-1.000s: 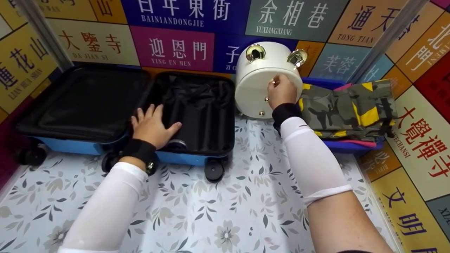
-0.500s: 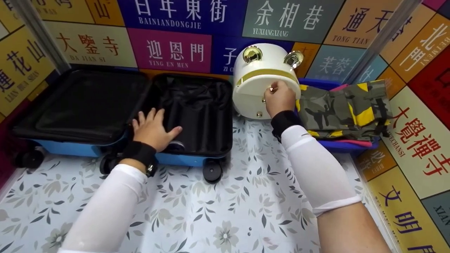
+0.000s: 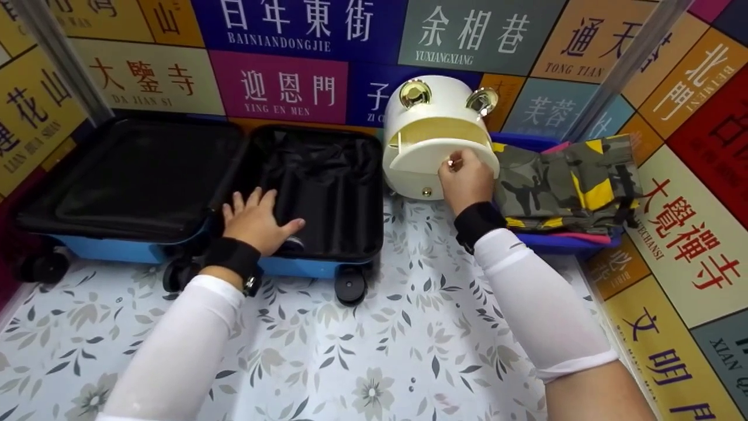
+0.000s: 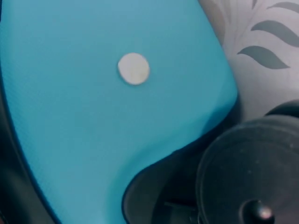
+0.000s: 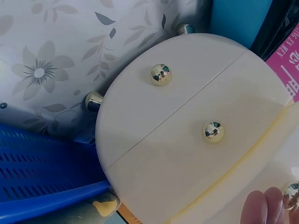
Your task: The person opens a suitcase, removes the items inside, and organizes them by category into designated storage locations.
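A white round chest [image 3: 403, 178] with gold ball ears [image 3: 415, 92] stands against the back wall. My right hand [image 3: 467, 182] pinches the gold knob [image 5: 291, 191] of its top drawer [image 3: 418, 156], which is pulled partway out; yellow shows inside. Two lower knobs [image 5: 214, 132] show in the right wrist view. My left hand [image 3: 254, 221] has its fingers spread over the front edge of an open blue suitcase [image 3: 304, 268] with black lining. No hand appears in the left wrist view, only the blue shell [image 4: 117, 116] and a black wheel [image 4: 247, 172].
Right of the chest sits a blue basket [image 3: 555, 241] with folded camouflage clothing [image 3: 537, 181]. The suitcase's other half [image 3: 134, 175] lies on the left, its black wheels [image 3: 350, 285] facing me. Printed panels [image 3: 280, 85] enclose the flower-patterned surface [image 3: 374, 351].
My right hand has drawn the top drawer out toward me, from closed to partly open. The left hand stays at the suitcase edge. The head view has shifted slightly.
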Tool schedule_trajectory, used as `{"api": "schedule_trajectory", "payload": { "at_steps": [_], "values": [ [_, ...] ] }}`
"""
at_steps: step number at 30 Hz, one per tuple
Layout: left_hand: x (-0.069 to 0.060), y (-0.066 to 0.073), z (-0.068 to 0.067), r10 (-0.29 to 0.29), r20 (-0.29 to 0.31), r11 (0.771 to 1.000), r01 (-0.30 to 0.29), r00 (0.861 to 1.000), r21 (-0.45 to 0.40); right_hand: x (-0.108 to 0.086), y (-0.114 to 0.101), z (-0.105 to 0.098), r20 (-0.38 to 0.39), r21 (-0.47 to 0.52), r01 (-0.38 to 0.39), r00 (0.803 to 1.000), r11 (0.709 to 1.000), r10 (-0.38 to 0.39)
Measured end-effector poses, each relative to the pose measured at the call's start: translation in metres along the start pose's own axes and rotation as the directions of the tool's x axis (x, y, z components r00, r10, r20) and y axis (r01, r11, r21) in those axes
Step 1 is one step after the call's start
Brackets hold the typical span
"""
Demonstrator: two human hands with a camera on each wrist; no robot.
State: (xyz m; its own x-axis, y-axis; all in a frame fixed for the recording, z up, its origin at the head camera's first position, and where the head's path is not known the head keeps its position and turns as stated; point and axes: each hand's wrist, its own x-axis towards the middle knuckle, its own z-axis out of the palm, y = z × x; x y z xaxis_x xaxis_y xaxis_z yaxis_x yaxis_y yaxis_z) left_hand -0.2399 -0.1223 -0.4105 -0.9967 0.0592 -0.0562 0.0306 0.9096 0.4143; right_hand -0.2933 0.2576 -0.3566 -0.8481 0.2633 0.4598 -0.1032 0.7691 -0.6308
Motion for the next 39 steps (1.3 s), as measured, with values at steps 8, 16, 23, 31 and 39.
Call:
{"api": "schedule_trajectory", "payload": {
  "at_steps": [8,16,23,31,39],
  "values": [
    [-0.002,0.005,0.0,0.016,0.066,1.0,-0.016,0.998,0.009,-0.012,0.004,-0.008,-0.001,0.038,0.034,0.999,0.999,-0.034],
    [-0.002,0.007,0.001,0.022,0.091,0.999,-0.024,0.996,0.028,-0.016,0.008,-0.01,-0.001,0.042,0.052,0.999,0.998,-0.052],
    [-0.002,0.01,0.001,0.036,0.094,0.997,-0.041,0.995,0.059,-0.018,0.011,-0.016,0.007,0.056,0.021,1.0,0.998,-0.022],
    [-0.002,0.017,0.002,0.051,0.175,0.995,-0.065,0.983,0.073,-0.03,0.014,-0.025,-0.043,0.079,0.033,0.999,0.996,-0.03],
    [0.0,0.02,0.002,0.094,0.24,0.99,-0.115,0.966,0.076,-0.044,0.012,-0.025,-0.031,0.097,0.061,0.998,0.993,-0.058]
  ]
}}
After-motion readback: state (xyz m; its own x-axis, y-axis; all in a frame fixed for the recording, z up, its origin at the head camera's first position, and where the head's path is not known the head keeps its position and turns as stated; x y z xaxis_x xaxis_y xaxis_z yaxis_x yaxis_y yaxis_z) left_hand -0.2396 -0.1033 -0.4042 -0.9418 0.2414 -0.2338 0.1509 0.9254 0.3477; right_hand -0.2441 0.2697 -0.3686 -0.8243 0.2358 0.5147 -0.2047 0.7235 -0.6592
